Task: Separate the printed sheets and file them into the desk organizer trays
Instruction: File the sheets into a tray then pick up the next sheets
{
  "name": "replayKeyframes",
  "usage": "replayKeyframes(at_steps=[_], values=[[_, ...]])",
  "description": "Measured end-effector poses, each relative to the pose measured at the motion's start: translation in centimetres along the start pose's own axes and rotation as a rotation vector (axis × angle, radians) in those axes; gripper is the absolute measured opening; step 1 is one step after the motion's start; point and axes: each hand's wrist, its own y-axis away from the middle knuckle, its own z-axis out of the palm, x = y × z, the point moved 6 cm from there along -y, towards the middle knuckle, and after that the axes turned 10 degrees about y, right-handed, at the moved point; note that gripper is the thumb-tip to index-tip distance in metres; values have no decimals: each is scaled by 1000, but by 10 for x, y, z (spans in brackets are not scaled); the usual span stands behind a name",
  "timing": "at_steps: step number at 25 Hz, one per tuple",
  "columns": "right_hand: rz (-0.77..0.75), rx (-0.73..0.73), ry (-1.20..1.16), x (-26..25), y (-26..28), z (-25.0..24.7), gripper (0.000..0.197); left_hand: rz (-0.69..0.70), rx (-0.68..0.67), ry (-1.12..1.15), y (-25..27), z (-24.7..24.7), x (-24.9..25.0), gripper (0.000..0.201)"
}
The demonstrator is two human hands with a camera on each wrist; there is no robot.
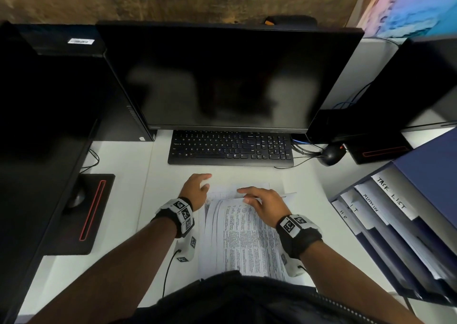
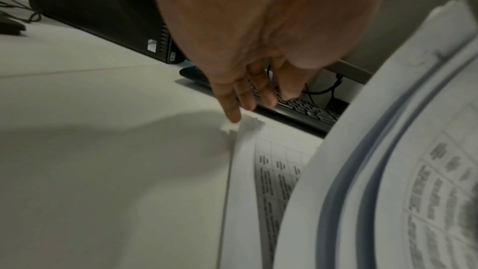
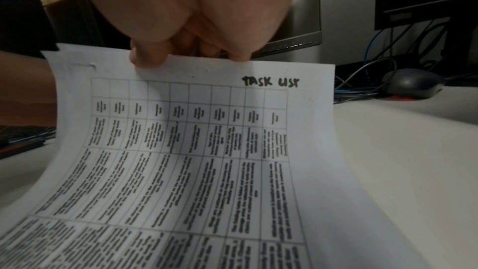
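1. Paper tearing is the risk: right hand (image 3: pixel 191 28) pinches the "TASK LIST" sheet (image 3: pixel 196 150), lifted off the stack (image 1: pixel 210 200) on the worktop (image 1: pixel 118 224).
2. Left hand (image 2: pixel 258 58), fingers (image 2: pixel 232 109) straight, touches a ragged corner; underlying sheets could drag.

- dark monitor (image 1: pixel 230 76) standing at desk centre;
- black keyboard (image 1: pixel 231 148) lying just below it;
- black mouse (image 1: pixel 331 155) sitting right of keyboard among cables;
- second monitor's base (image 1: pixel 81 212) resting at left
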Motion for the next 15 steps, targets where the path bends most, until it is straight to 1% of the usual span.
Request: replayKeyframes(at_steps=[2,4,6,9,13,15], values=[[-100,5,23,-4,2,2,23,-66,-78,-102,-3,7,-11,45],[-150,-23,17,-6,5,7,20,-71,-143,-155,-3,13,-15,52],[-166,-37,28,-5,7,10,20,-52,-132,-156,-1,14,-17,54],[-187,-27,32,-5,7,12,19,-49,-37,-107,-1,7,-17,48],[-129,-6,-23,-1,0,10,16,-26,16,-117,-2,0,-16,24],[-138,6,-7,-4,-3,9,16,-40,10,-119,1,-2,-17,26]])
